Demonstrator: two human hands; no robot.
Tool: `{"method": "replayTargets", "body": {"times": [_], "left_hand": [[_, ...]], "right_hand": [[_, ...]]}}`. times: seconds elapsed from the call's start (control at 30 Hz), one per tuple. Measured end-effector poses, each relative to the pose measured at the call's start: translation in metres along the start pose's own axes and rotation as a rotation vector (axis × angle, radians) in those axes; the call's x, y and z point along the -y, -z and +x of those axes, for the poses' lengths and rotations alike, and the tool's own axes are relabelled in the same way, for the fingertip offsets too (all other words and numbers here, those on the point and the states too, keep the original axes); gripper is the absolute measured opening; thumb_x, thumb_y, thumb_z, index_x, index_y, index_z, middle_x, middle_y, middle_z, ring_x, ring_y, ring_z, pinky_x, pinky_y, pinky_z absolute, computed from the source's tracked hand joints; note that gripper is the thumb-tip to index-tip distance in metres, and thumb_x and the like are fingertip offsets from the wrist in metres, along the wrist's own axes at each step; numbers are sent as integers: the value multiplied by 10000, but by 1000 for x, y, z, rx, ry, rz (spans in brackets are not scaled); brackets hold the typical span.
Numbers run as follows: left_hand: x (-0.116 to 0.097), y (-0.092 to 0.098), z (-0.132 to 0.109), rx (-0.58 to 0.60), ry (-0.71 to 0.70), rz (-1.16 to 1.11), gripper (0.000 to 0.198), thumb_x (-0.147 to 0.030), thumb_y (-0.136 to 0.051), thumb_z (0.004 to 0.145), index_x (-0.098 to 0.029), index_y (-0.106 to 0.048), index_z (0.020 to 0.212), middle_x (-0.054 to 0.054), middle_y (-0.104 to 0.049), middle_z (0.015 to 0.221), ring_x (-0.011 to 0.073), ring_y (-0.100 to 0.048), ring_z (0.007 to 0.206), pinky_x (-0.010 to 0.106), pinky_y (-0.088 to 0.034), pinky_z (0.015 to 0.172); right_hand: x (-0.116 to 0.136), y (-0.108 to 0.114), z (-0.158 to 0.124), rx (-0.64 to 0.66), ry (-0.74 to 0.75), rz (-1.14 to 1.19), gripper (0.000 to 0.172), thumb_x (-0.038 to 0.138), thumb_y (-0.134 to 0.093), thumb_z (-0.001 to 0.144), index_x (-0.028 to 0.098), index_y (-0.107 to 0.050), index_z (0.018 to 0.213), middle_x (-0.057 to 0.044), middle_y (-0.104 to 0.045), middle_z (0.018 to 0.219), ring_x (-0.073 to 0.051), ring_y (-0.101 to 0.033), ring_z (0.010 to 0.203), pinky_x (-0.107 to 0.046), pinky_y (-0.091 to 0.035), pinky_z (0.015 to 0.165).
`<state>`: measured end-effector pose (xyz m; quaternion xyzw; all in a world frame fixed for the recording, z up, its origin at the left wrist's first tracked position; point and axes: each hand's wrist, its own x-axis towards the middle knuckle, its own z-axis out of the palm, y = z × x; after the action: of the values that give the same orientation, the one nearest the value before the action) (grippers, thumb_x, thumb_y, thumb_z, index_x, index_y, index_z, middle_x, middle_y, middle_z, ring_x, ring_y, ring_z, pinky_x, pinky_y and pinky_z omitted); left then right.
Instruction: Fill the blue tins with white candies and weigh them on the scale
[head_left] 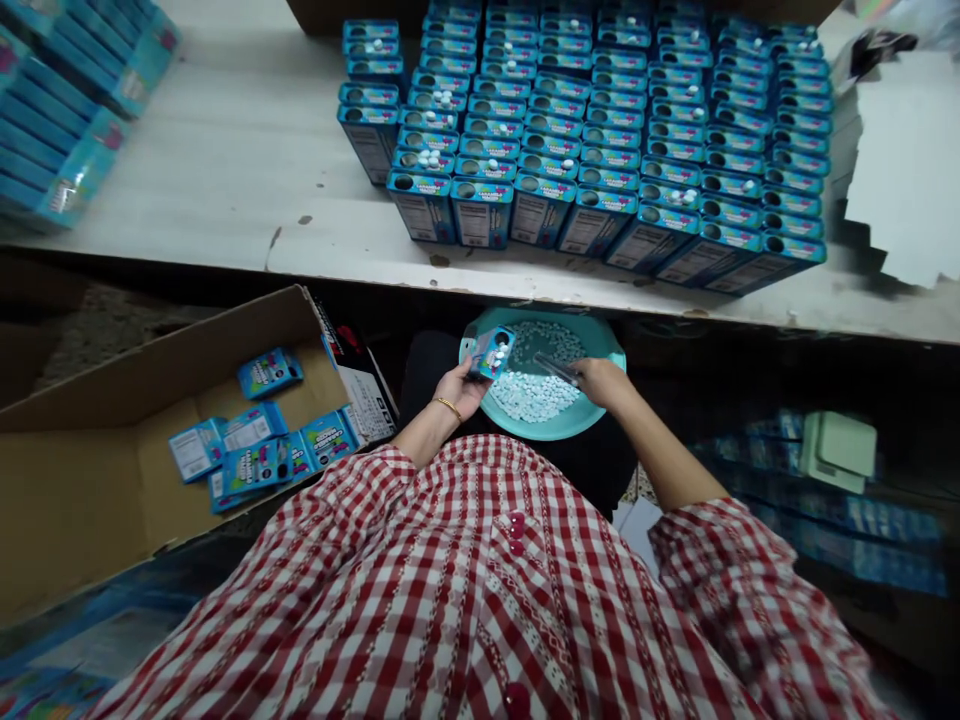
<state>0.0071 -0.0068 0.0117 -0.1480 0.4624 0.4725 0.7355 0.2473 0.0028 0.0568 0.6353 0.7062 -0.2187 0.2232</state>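
My left hand (pixel 463 394) is closed around a small blue candy box (pixel 487 356), tilted over the left side of a turquoise basin (pixel 551 430). A few white tablets lie on the box's top, by its dark round hole. Over the basin's right side, my right hand (pixel 602 384) grips a clear, narrow plastic tool, perhaps a scoop (pixel 553 366); its exact shape is blurred. Its far end is among or just above the loose white candy tablets (pixel 529 398). The basin rests on my lap.
Rows of upright blue candy boxes (pixel 551 140) stand on the white table (pixel 247 150), some topped with loose tablets. Wrapped packs (pixel 67 130) sit at far left. A cardboard carton (pixel 157 400) on my left holds several blue boxes. A pale green device (pixel 838 452) is at right.
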Motion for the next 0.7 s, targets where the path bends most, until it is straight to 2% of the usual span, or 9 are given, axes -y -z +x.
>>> {"method": "replayTargets", "body": {"times": [0.1, 0.2, 0.3, 0.47, 0.6, 0.7], "left_hand": [[-1, 0, 0, -7, -6, -5, 185, -152, -482, 871, -112, -623, 984, 67, -663, 772, 141, -630, 679, 291, -539, 724], [-5, 3, 1, -40, -31, -4, 215, -163, -462, 880, -113, -606, 1031, 81, -668, 817, 147, -634, 711, 289, -539, 710], [-10, 7, 0, -20, -4, 11, 248, -179, -452, 883, -122, -598, 1075, 95, -671, 863, 154, -640, 735, 274, -540, 679], [-13, 11, -6, 68, 131, 13, 321, -196, -393, 886, -60, -597, 1092, 155, -662, 916, 157, -648, 733, 243, -534, 629], [-9, 8, -9, 148, 202, 38, 314, -178, -389, 869, -56, -611, 1056, 160, -665, 893, 144, -637, 668, 239, -523, 586], [-6, 4, -10, 147, 201, 85, 266, -163, -413, 865, -56, -620, 992, 153, -666, 863, 147, -632, 654, 242, -516, 581]], "right_hand": [[13, -39, 22, 11, -10, -45, 422, 149, -341, 880, 224, -563, 1231, -111, -626, 1155, -208, -603, 1001, -281, -453, 796], [31, -68, 33, 30, 19, -74, 443, 99, -263, 890, 135, -530, 1242, -189, -590, 1171, -230, -601, 998, -308, -459, 789], [41, -85, 38, 79, 105, -42, 420, 113, -297, 891, 167, -552, 1220, -155, -617, 1138, -211, -604, 986, -288, -452, 797], [28, -91, 39, 132, 188, 29, 366, 163, -430, 844, 290, -638, 1118, -34, -650, 1126, -176, -590, 1016, -238, -432, 807], [17, -87, 39, 132, 176, 51, 379, 174, -435, 836, 304, -641, 1126, -21, -651, 1133, -168, -581, 1027, -229, -426, 801], [18, -87, 39, 136, 163, 47, 390, 147, -436, 821, 287, -652, 1112, -35, -660, 1108, -170, -589, 1007, -233, -426, 801]]}}
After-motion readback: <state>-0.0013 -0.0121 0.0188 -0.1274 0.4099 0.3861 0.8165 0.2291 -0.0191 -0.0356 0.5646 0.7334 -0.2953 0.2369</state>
